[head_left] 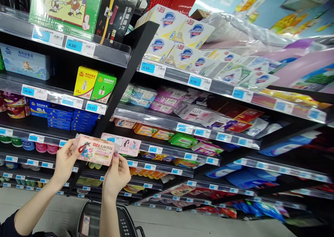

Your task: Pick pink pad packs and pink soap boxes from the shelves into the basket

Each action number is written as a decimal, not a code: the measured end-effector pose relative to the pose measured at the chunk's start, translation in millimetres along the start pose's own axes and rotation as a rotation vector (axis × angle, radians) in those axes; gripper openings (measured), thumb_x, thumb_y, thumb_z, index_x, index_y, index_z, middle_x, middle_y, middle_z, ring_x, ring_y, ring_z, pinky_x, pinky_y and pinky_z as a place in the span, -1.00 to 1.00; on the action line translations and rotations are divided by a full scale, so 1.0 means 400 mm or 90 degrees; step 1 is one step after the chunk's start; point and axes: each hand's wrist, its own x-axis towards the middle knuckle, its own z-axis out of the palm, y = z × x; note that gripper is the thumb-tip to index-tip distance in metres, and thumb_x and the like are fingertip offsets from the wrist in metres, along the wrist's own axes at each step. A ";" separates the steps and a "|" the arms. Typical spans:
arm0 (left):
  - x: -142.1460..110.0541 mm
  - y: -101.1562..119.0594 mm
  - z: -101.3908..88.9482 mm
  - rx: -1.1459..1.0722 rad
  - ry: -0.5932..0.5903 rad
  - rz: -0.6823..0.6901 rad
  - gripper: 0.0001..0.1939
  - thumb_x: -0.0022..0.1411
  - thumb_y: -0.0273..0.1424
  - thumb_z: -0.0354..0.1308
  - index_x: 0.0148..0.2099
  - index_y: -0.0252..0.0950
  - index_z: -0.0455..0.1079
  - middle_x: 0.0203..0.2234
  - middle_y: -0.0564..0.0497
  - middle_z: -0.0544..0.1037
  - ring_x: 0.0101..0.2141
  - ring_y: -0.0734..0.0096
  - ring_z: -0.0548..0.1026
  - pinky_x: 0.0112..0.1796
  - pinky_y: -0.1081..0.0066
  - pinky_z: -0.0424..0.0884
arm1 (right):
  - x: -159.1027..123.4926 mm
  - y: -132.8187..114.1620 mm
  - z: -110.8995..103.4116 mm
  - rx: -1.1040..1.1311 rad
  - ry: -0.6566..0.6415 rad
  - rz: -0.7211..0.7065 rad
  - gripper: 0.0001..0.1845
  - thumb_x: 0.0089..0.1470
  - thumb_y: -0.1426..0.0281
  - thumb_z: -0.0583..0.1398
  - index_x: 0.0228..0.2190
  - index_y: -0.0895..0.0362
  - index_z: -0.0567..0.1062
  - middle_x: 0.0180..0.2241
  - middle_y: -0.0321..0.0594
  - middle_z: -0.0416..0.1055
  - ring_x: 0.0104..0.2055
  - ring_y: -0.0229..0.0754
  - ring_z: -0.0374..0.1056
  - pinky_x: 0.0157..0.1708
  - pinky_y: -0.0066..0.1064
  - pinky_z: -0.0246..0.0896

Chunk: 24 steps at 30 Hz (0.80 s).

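Note:
Both my hands hold up a pink soap box [95, 150] with flower print and red lettering in front of the store shelves. My left hand [64, 160] grips its left end, thumb and fingers pinched around the edge. My right hand [116, 174] grips its lower right corner from below. Just behind it, a similar pink box [127, 146] stands on the shelf edge.
Shelves [167, 120] with blue price tags carry soap boxes [180, 39], yellow and green cartons [94, 86] and blue packs [73, 119]. A black shopping basket [104, 219] sits below my arms, with a small pink pack inside.

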 end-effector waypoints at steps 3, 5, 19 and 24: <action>-0.002 0.002 -0.003 0.003 0.007 0.003 -0.56 0.11 -0.11 0.31 -0.08 -0.33 0.47 -0.27 -0.01 0.63 -0.26 0.35 0.53 -0.24 0.53 0.40 | 0.002 0.005 0.002 0.030 0.008 0.011 -0.60 -0.04 0.12 0.31 -0.40 0.25 0.53 -0.45 -0.17 0.51 -0.40 -0.23 0.38 -0.38 -0.42 0.33; -0.001 0.003 -0.005 -0.004 0.008 0.005 -0.56 0.10 -0.12 0.32 -0.09 -0.33 0.48 -0.27 -0.01 0.64 -0.27 0.35 0.53 -0.24 0.53 0.41 | 0.003 0.004 0.004 0.042 0.010 0.015 -0.59 -0.06 0.11 0.32 -0.41 0.25 0.53 -0.47 -0.18 0.50 -0.42 -0.24 0.37 -0.41 -0.43 0.32; 0.072 -0.122 -0.010 -0.435 -0.155 -0.249 -0.43 -0.18 -0.21 0.52 -0.12 -0.35 0.49 -0.43 -0.01 0.61 -0.51 0.44 0.54 -0.48 0.51 0.50 | -0.091 -0.116 -0.025 -0.120 -0.073 -0.271 -0.86 0.10 0.39 0.26 -0.42 0.18 0.61 -0.48 -0.17 0.50 -0.44 -0.23 0.41 -0.45 -0.46 0.37; 0.073 -0.154 -0.012 -0.470 -0.159 -0.288 -0.47 -0.21 -0.21 0.53 -0.20 -0.34 0.49 -0.38 -0.01 0.63 -0.43 0.44 0.58 -0.40 0.52 0.53 | -0.119 -0.116 -0.032 -0.142 -0.092 -0.331 -0.90 0.12 0.48 0.24 -0.37 0.15 0.60 -0.47 -0.20 0.50 -0.43 -0.25 0.42 -0.45 -0.48 0.38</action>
